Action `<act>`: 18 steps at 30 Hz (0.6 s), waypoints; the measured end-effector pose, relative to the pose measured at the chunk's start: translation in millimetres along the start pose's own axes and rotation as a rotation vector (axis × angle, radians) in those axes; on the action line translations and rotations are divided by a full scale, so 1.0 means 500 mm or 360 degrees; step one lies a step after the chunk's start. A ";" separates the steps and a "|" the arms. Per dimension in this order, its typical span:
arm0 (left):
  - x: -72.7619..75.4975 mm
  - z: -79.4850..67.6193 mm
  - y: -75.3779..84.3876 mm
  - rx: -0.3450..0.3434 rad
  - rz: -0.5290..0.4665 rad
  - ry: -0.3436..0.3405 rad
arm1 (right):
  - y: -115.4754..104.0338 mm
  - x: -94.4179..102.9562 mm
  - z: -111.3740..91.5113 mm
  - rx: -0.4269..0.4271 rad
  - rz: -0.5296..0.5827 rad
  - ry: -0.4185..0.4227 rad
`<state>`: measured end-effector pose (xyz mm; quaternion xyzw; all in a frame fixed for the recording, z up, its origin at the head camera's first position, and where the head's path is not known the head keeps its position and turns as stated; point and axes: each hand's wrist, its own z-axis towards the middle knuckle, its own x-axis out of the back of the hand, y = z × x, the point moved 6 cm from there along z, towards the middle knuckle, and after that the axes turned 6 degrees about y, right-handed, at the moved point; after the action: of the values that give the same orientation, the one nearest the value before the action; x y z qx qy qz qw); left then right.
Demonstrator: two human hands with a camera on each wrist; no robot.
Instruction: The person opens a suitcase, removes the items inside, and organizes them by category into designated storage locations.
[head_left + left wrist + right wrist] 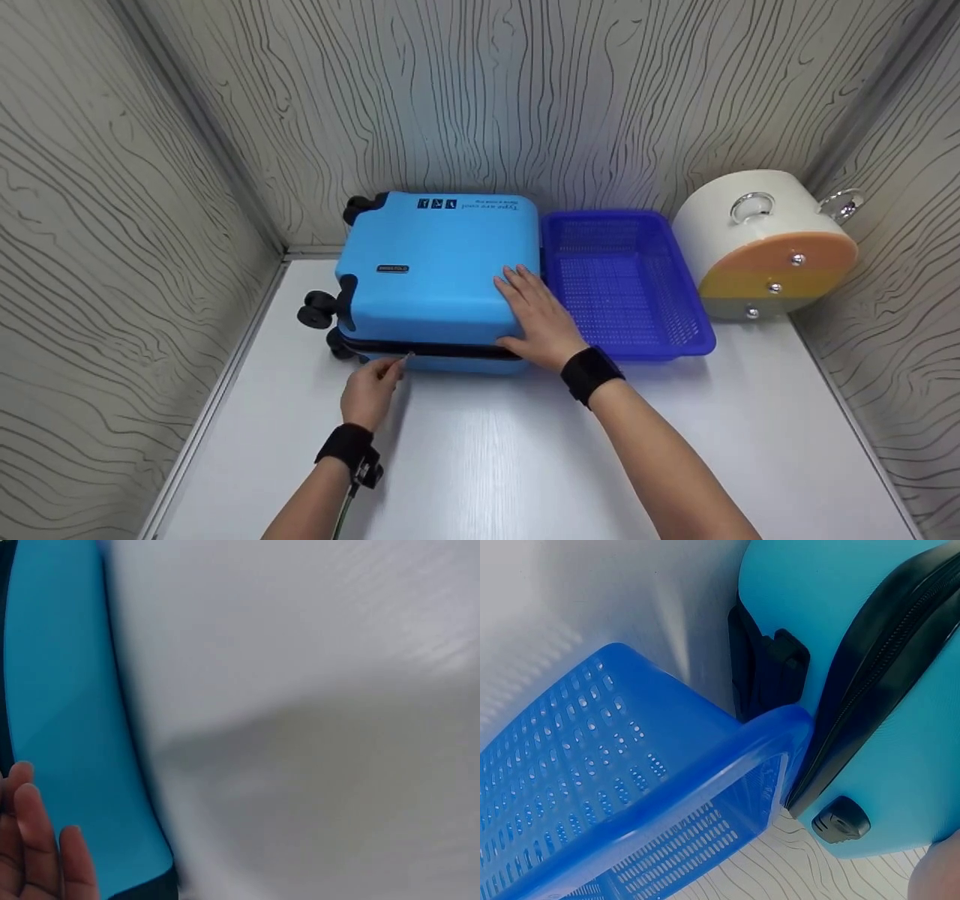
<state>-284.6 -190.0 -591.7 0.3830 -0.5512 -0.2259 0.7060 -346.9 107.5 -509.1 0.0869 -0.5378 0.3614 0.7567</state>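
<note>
A light blue hard-shell suitcase point(442, 244) lies flat on the table with its wheels to the left. My left hand point(369, 394) pinches a small zipper pull between thumb and index finger at the black zipper band point(450, 349) along the front side. In the left wrist view its other fingers point(41, 847) show beside the blue shell point(67, 682). My right hand point(544, 322) rests with spread fingers on the suitcase's front right corner, thumb just above the band. From the right wrist, the zipper point(889, 652) runs round the corner; most of that hand is out of frame.
A blue perforated plastic basket point(626, 351) stands directly right of the suitcase, its rim close to it. Further right is a white drum-shaped box point(720, 202) with metal rings and striped drawers. Patterned wall panels point(480, 97) enclose the white table point(480, 465).
</note>
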 end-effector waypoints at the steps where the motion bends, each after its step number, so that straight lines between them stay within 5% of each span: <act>1: 0.004 0.001 -0.004 0.0012 0.0000 0.0006 | 0.000 0.000 0.000 -0.0002 -0.0001 -0.0002; 18: 0.053 0.021 -0.052 0.0161 -0.0081 0.0110 | 0.001 -0.001 0.000 -0.0016 0.0018 0.0003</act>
<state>-284.1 -228.3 -595.1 0.4396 -0.5274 -0.2023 0.6984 -347.2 107.6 -509.7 0.0795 -0.5393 0.3630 0.7556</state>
